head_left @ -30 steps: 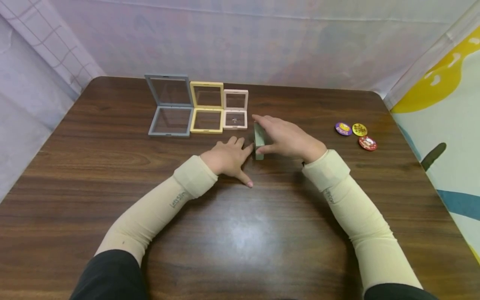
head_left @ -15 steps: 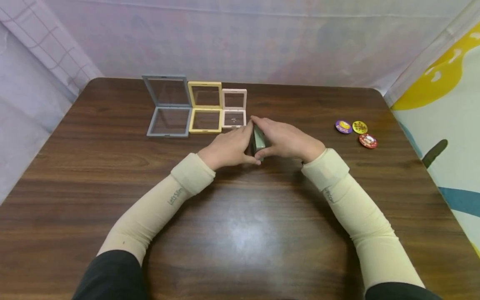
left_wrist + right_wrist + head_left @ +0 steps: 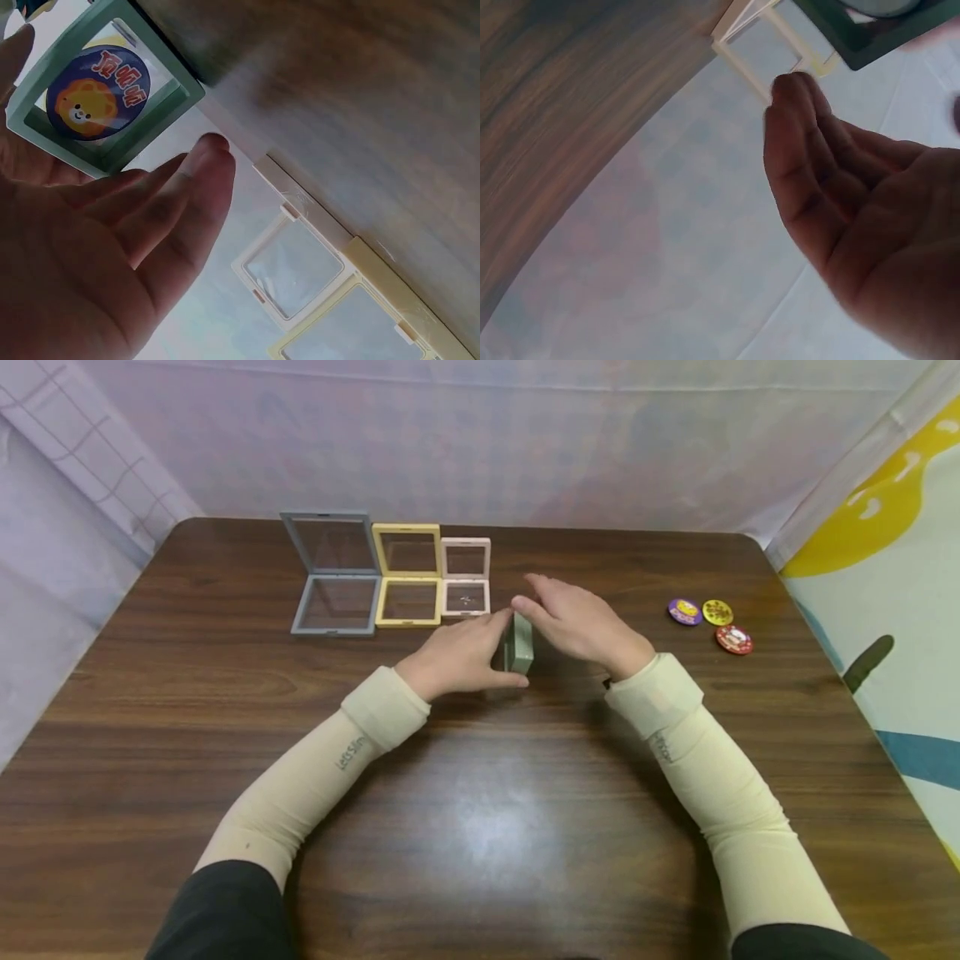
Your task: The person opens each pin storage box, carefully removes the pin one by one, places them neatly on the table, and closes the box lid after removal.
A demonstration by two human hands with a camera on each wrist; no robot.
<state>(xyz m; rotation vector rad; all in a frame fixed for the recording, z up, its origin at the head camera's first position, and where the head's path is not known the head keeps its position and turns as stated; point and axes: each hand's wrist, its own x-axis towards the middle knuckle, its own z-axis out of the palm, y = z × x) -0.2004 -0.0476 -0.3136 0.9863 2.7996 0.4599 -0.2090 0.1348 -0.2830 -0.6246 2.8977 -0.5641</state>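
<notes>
My left hand [image 3: 461, 656] holds a small green display frame [image 3: 522, 652] that stands on edge at mid-table, the thumb at its near end and the fingers toward its far end. Through the clear window of the frame, the left wrist view shows a round dark-blue badge [image 3: 97, 94] with an orange lion face and red lettering. To the right of the frame is my right hand [image 3: 581, 622], raised a little apart from it. Its fingers lie together, gently bent, with nothing held, as the right wrist view also shows.
Three open display frames stand in a row behind the left hand: grey-blue [image 3: 334, 631], yellow [image 3: 410, 623] and pale pink [image 3: 467, 612]. On the right side of the table [image 3: 480, 827] lie three round badges: purple [image 3: 684, 612], yellow [image 3: 717, 612] and red [image 3: 733, 640]. A white curtain [image 3: 480, 452] hangs behind.
My left hand has risen from lying spread on the table to close round the green frame. My right hand has let go of the frame and drawn away slightly to the right.
</notes>
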